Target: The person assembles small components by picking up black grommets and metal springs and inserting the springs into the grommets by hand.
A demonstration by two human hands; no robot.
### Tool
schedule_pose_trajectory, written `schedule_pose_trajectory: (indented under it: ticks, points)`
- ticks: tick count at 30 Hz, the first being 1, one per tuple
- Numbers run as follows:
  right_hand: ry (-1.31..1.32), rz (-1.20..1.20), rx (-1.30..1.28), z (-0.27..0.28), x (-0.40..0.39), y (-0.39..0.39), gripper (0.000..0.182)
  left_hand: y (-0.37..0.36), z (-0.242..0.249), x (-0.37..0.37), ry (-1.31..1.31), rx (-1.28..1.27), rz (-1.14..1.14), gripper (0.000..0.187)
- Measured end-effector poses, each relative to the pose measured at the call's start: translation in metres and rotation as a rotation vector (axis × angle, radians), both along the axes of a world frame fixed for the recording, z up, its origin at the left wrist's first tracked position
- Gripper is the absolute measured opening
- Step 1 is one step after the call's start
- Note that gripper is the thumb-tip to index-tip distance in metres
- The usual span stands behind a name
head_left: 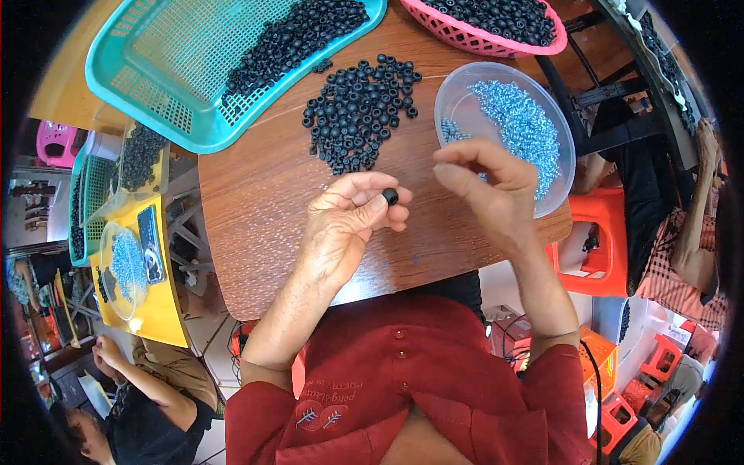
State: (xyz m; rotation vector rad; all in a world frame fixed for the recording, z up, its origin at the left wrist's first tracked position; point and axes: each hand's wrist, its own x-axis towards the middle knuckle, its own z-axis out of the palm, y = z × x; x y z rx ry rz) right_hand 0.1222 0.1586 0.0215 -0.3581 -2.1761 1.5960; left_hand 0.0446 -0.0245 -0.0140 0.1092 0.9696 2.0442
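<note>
Between the thumb and fingers of my left hand (349, 221) is a round black bead (390, 196), held above the wooden table (263, 225). My right hand (496, 190) is to its right, over the near left edge of a clear round bowl (567, 116) with small blue shiny pieces (523, 128). Its thumb and index finger are pressed near each other; anything between them is too small to make out. A pile of black beads (356, 112) lies on the table just beyond my left hand.
A teal mesh basket (167, 70) with black beads stands at the back left, a pink basket (480, 39) with more at the back right. Red stools (604, 240) stand on the right. Co-workers sit at both sides; a yellow table (167, 310) is on the left.
</note>
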Motion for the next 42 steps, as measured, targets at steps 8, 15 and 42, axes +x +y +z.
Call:
schedule_pose_trajectory:
  ticks: [8, 15, 42]
  points:
    - [0.215, 0.114, 0.121, -0.016, -0.003, -0.03, 0.016, -0.002, -0.001, 0.005, 0.034, -0.031, 0.077, 0.023]
    - [0.236, 0.049, 0.141, -0.021, -0.003, -0.044, 0.017, -0.006, -0.006, 0.007, 0.011, -0.077, 0.121, 0.023]
    - [0.495, 0.623, 0.076, 0.08, 0.033, -0.065, 0.035, -0.014, -0.007, 0.011, -0.171, 0.062, 0.136, 0.022]
